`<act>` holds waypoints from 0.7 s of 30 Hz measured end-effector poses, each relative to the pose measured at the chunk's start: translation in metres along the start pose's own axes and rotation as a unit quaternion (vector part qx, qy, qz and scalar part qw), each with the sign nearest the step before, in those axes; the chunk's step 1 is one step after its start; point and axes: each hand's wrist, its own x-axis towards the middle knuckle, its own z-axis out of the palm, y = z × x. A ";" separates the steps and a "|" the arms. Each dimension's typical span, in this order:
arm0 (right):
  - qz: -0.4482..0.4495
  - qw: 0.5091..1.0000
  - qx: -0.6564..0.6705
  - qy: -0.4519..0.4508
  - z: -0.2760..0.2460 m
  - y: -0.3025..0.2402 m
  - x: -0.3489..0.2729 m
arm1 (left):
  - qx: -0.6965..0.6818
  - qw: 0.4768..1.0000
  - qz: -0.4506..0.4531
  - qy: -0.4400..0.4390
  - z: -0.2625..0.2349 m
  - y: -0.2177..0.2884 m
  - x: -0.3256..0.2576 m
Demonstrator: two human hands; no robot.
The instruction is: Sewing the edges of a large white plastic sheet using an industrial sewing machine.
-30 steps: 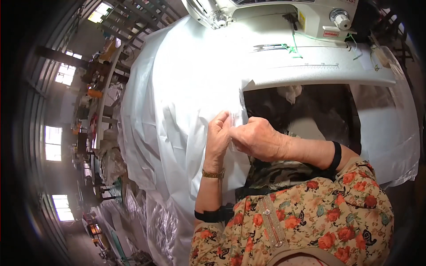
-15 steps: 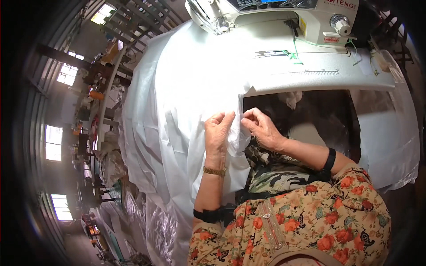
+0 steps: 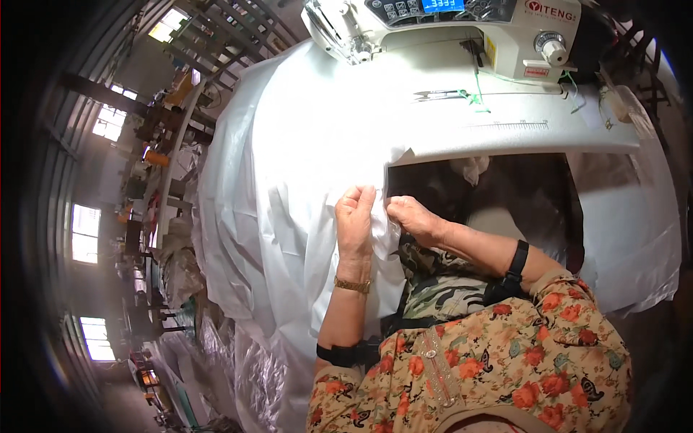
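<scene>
Both hands pinch the edge of the white fabric (image 3: 289, 173) just below the worktop (image 3: 520, 133) rim. The left hand (image 3: 355, 220) closes its grip on the fabric, fingers curled; the right hand (image 3: 413, 219) grips the same edge, touching the left. The fabric drapes from the sewing machine (image 3: 462, 29) across the worktop and down the person's left.

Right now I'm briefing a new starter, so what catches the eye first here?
The big white fabric, draped from the table over its left edge. Both hands pinch its edge at centre: left hand, right hand. A white sewing machine stands at the top, with snips lying before it.
</scene>
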 end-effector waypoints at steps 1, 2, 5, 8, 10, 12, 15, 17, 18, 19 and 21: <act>0.026 0.998 -0.064 0.007 -0.003 -0.005 -0.001 | -0.004 1.000 -0.021 -0.011 -0.003 -0.001 0.000; 0.053 0.990 -0.129 0.013 -0.003 -0.012 -0.001 | -0.008 0.999 -0.042 -0.020 -0.006 -0.002 0.000; -0.145 0.920 -0.340 0.132 -0.006 -0.037 -0.019 | 0.012 1.000 -0.015 -0.018 -0.008 0.002 0.000; -0.356 0.770 -0.459 0.266 -0.007 -0.075 -0.025 | 0.003 0.999 -0.027 -0.035 -0.004 0.014 0.002; -0.418 0.688 -0.515 0.296 -0.014 -0.091 -0.015 | -0.015 0.998 -0.052 -0.041 0.007 0.026 0.003; -0.459 0.640 -0.535 0.306 -0.017 -0.104 -0.001 | -0.050 0.996 -0.064 -0.034 0.017 0.034 0.006; -0.460 0.646 -0.537 0.287 -0.027 -0.102 0.017 | -0.074 0.992 -0.090 -0.047 0.025 0.041 0.009; -0.433 0.716 -0.502 0.218 -0.032 -0.102 0.024 | -0.071 0.989 -0.088 -0.097 0.014 0.039 0.018; -0.435 0.717 -0.502 0.211 -0.030 -0.102 0.026 | -0.063 0.983 -0.090 -0.149 0.009 0.040 0.021; -0.436 0.742 -0.470 0.194 -0.028 -0.102 0.029 | -0.065 0.984 -0.086 -0.144 0.007 0.038 0.022; -0.434 0.765 -0.442 0.175 -0.027 -0.104 0.030 | -0.068 0.980 -0.091 -0.165 0.017 0.048 0.022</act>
